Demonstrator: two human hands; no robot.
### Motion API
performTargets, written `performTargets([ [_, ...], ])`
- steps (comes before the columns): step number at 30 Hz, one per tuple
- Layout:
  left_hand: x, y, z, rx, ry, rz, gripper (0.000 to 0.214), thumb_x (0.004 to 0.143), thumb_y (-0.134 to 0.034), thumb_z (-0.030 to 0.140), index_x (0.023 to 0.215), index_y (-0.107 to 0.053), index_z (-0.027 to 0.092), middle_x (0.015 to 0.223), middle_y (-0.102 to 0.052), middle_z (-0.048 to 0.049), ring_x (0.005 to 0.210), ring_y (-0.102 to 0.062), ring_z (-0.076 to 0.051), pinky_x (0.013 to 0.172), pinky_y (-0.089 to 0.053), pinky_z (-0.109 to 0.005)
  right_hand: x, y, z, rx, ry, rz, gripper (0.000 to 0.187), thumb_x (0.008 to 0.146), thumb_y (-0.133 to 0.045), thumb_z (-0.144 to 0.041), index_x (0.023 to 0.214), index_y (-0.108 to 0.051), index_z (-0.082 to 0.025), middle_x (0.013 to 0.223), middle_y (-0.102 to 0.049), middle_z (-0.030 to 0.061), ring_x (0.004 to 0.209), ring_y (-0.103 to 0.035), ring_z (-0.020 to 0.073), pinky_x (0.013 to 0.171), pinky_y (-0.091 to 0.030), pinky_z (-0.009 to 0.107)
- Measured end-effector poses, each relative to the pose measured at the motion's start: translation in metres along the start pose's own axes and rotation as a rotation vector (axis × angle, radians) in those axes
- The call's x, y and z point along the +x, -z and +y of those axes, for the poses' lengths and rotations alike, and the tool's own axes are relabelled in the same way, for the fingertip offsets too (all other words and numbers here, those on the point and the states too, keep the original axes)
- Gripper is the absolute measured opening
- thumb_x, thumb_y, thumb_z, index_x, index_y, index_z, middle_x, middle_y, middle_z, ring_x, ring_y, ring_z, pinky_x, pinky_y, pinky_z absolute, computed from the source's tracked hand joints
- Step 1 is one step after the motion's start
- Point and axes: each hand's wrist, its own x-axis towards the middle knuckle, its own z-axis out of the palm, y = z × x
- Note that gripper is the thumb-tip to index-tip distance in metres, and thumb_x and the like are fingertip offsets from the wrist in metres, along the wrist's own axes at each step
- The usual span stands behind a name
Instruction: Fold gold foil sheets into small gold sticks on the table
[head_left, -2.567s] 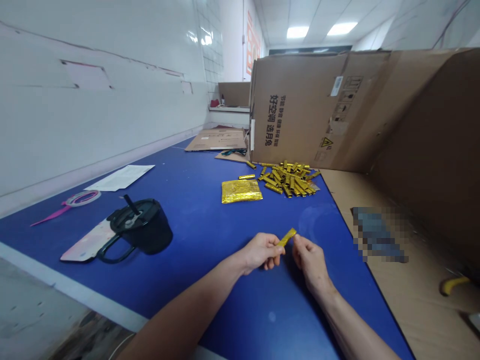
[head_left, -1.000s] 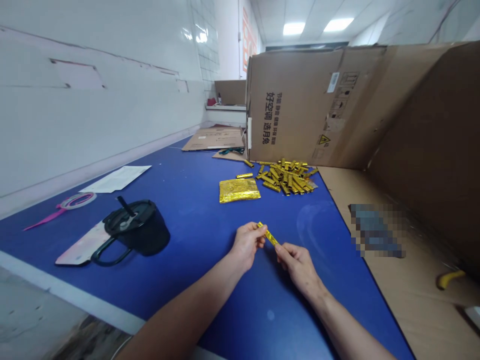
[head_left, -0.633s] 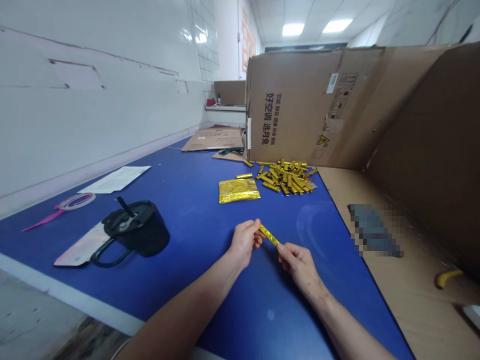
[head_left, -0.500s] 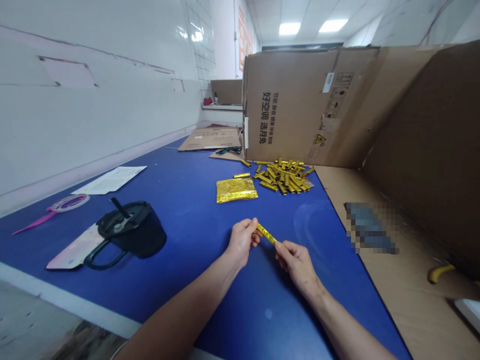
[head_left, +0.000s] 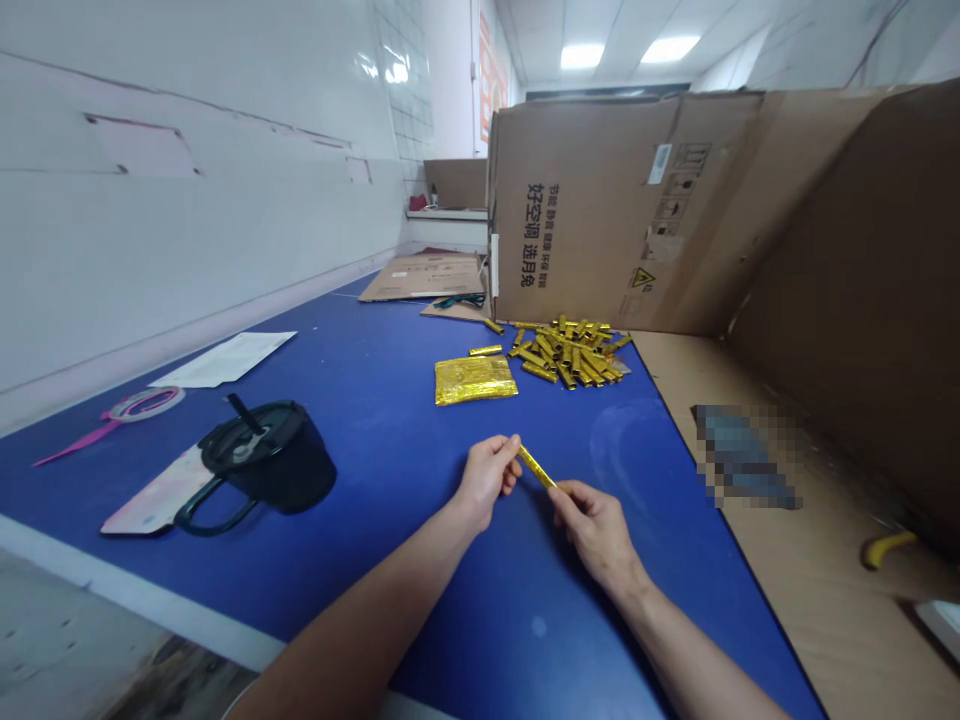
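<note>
A narrow gold foil strip spans the gap between my two hands above the blue table. My left hand pinches its upper left end between thumb and fingers. At the lower right end, my right hand is closed on it in the same way. Beyond the hands lies a flat, rectangular gold foil packet. Right of the packet is a heap of short gold foil tubes, with a few lying loose around it.
A black mug with a straw stands at left, partly over a pale pink-edged sheet. Behind it are a tape roll and white paper. A big cardboard box walls off the back. A yellow curved object lies right.
The gold foil strip has turned slightly between my fingers, showing a narrower face. Both hands keep their hold; the whole view has shifted a little.
</note>
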Motion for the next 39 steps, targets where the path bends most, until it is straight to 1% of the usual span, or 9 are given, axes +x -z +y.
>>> performTargets([
  [7,0.001,0.002,0.006,0.04,-0.015,-0.025,0.022,0.067,-0.054,0.034,0.063,-0.05,0.013,0.046,-0.048,0.0027,0.035,-0.039,-0.005,0.034,-0.027,-0.016,0.001,0.003,-0.001,-0.018,0.041,0.087,0.028,0.073,-0.049,-0.037,0.077,-0.064,-0.013,0.056,-0.052,0.0,0.053,-0.045,0.0123,0.05,-0.034,0.022],
  [12,0.0,-0.001,0.009,0.069,-0.067,0.01,0.013,0.061,-0.059,0.022,0.066,-0.051,0.013,0.045,-0.047,0.005,0.037,-0.041,-0.005,0.037,-0.03,-0.016,0.001,0.004,-0.001,-0.01,-0.018,0.074,0.035,0.077,-0.041,-0.042,0.058,-0.054,-0.015,0.044,-0.041,-0.0041,0.04,-0.034,0.0081,0.039,-0.026,0.02],
  [14,0.0,-0.002,0.01,0.053,-0.098,0.008,0.015,0.06,-0.06,0.02,0.07,-0.051,0.014,0.047,-0.048,0.0051,0.04,-0.044,-0.005,0.04,-0.033,-0.016,0.002,0.004,0.001,0.004,-0.031,0.049,0.034,0.077,-0.042,-0.042,0.057,-0.053,-0.016,0.044,-0.041,-0.0042,0.039,-0.033,0.0076,0.038,-0.025,0.019],
  [17,-0.003,-0.004,0.009,-0.029,-0.115,-0.025,0.021,0.06,-0.062,0.02,0.076,-0.051,0.013,0.053,-0.051,0.0038,0.047,-0.048,-0.006,0.046,-0.037,-0.018,0.003,0.003,0.003,0.038,-0.042,0.038,0.03,0.075,-0.046,-0.041,0.062,-0.054,-0.015,0.047,-0.044,-0.0039,0.039,-0.033,0.0073,0.037,-0.025,0.019],
  [20,-0.007,-0.007,0.005,-0.088,-0.057,-0.099,0.021,0.059,-0.065,0.021,0.073,-0.052,0.013,0.056,-0.051,0.0029,0.048,-0.048,-0.006,0.049,-0.037,-0.019,0.003,0.002,0.004,0.043,-0.029,0.046,0.03,0.074,-0.046,-0.041,0.062,-0.055,-0.015,0.047,-0.044,-0.0038,0.039,-0.033,0.0073,0.037,-0.024,0.019],
  [25,-0.011,-0.01,-0.001,-0.029,-0.048,-0.159,0.018,0.059,-0.066,0.022,0.062,-0.051,0.012,0.052,-0.051,0.0021,0.046,-0.045,-0.006,0.048,-0.035,-0.02,0.0,0.002,0.001,-0.002,0.025,0.009,0.031,0.076,-0.043,-0.042,0.065,-0.056,-0.016,0.05,-0.045,-0.0032,0.042,-0.034,0.0083,0.039,-0.027,0.019],
  [30,-0.011,-0.01,-0.003,0.011,-0.037,-0.204,0.019,0.057,-0.067,0.022,0.061,-0.053,0.012,0.052,-0.051,0.0019,0.047,-0.045,-0.007,0.049,-0.036,-0.02,-0.002,0.002,-0.002,-0.057,0.083,-0.05,0.029,0.078,-0.042,-0.039,0.067,-0.056,-0.015,0.052,-0.044,-0.0032,0.045,-0.036,0.0089,0.042,-0.029,0.02],
  [35,-0.01,-0.009,-0.001,-0.018,-0.03,-0.128,0.02,0.058,-0.067,0.026,0.061,-0.053,0.012,0.051,-0.052,0.0012,0.045,-0.044,-0.006,0.048,-0.034,-0.02,-0.003,0.002,-0.003,-0.048,0.107,-0.027,0.031,0.079,-0.041,-0.036,0.057,-0.05,-0.016,0.047,-0.036,-0.0052,0.043,-0.032,0.008,0.042,-0.026,0.02],
  [39,-0.008,-0.008,0.0,-0.041,-0.025,-0.132,0.021,0.058,-0.067,0.027,0.059,-0.054,0.011,0.051,-0.053,0.0006,0.045,-0.045,-0.007,0.047,-0.034,-0.02,-0.003,0.001,-0.004,-0.044,0.095,-0.017,0.031,0.078,-0.042,-0.036,0.056,-0.049,-0.016,0.047,-0.036,-0.0051,0.044,-0.032,0.0081,0.043,-0.026,0.02],
])
